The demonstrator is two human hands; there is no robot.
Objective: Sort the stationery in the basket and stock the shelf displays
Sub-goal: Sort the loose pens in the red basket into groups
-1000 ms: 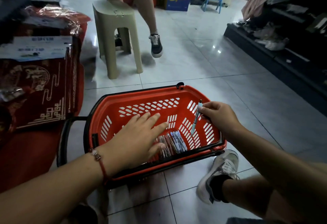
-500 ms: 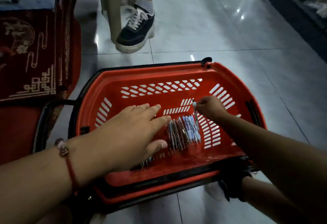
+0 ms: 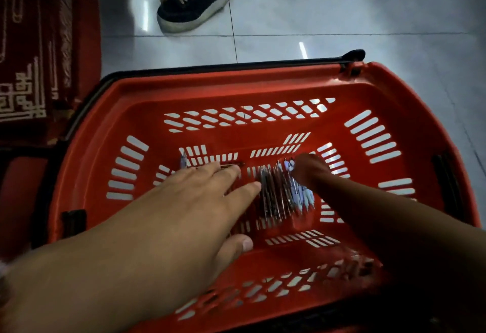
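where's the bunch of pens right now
In the head view the pens lie on the floor of the red basket, right of centre, between the left hand and the right hand.

red basket, pens pooled on its floor

a red plastic basket (image 3: 136, 111) with slotted walls and a slotted floor fills the centre and lower half of the frame, resting on pale floor tiles. a black handle (image 3: 263, 63) lies folded along its far rim. on the basket floor, just right of centre, a row of pens (image 3: 276, 190) lies side by side, touching, pointing roughly toward the top and bottom of the frame; the left ones look dark, the right ones white and blue. a single pen (image 3: 183, 161) lies apart toward the left, partly hidden.
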